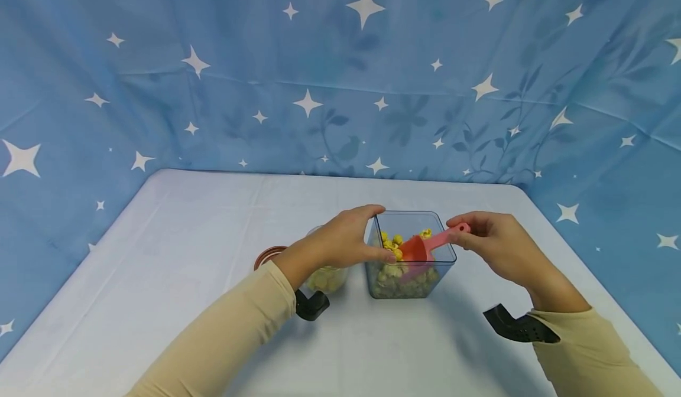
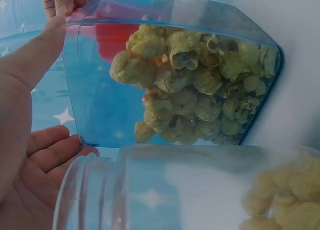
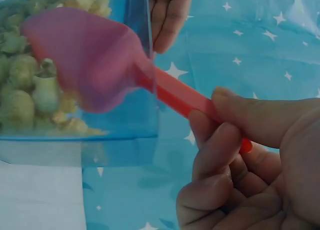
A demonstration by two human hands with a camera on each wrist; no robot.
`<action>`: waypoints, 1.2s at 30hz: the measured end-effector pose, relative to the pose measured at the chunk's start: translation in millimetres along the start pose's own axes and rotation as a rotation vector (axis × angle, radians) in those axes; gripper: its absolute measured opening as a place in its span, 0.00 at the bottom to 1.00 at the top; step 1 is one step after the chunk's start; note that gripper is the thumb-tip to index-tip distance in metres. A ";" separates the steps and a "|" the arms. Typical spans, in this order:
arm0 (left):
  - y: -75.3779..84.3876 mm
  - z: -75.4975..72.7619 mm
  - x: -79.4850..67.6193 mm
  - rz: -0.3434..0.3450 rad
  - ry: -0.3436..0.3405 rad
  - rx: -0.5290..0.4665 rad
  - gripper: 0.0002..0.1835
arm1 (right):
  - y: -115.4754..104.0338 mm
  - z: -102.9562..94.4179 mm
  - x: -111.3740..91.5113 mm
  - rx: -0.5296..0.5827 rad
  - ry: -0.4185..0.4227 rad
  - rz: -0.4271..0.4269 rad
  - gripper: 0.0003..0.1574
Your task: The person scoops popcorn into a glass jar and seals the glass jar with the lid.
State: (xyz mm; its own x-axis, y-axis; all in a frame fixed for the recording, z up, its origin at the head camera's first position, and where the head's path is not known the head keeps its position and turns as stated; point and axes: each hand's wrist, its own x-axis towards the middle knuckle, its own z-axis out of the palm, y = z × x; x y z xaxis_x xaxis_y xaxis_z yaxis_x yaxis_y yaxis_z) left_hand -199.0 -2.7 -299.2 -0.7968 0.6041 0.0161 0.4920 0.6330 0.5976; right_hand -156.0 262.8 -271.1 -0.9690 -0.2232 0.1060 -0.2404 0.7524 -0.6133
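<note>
A clear bluish square plastic container (image 1: pixel 396 282) stands on the table, partly filled with popcorn (image 2: pixel 195 84). My left hand (image 1: pixel 346 237) grips it across the left side of the rim, thumb at the near edge and fingers at the far corner. Between thumb and fingers, my right hand (image 3: pixel 245 155) pinches the handle of a red-pink scoop (image 3: pixel 90 59). The scoop's bowl lies inside the container among the popcorn, its handle slanting out over the right rim. Beneath my left forearm stands a clear jar (image 2: pixel 165 185) holding some popcorn, partly hidden in the head view.
Left of the jar, a brown-rimmed round item (image 1: pixel 268 255) shows partly behind my left wrist. White cloth covers the table (image 1: pixel 202 225). A blue starry curtain (image 1: pixel 330 72) hangs along the back and sides. A black wrist mount (image 1: pixel 521 326) sits on my right forearm.
</note>
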 end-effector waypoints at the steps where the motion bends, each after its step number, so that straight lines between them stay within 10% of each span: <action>1: 0.4 0.2 0.1 -0.002 -0.002 -0.002 0.50 | 1.8 1.7 -0.8 0.003 0.006 0.003 0.25; 28: 0.4 1.2 -0.1 -0.010 0.006 0.002 0.51 | 21.9 23.8 0.0 0.278 0.051 0.114 0.29; 36: 1.4 0.4 -0.6 -0.023 0.004 -0.002 0.51 | 24.0 24.3 1.3 0.584 0.074 0.111 0.26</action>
State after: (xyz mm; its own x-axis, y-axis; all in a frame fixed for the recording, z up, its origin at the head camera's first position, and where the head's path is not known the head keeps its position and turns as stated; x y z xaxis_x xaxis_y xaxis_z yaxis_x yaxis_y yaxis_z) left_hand -197.7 -2.0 -298.7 -0.8092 0.5875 0.0054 0.4728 0.6459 0.5994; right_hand -161.6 265.5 -304.6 -0.9929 -0.1034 0.0583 -0.0869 0.2987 -0.9504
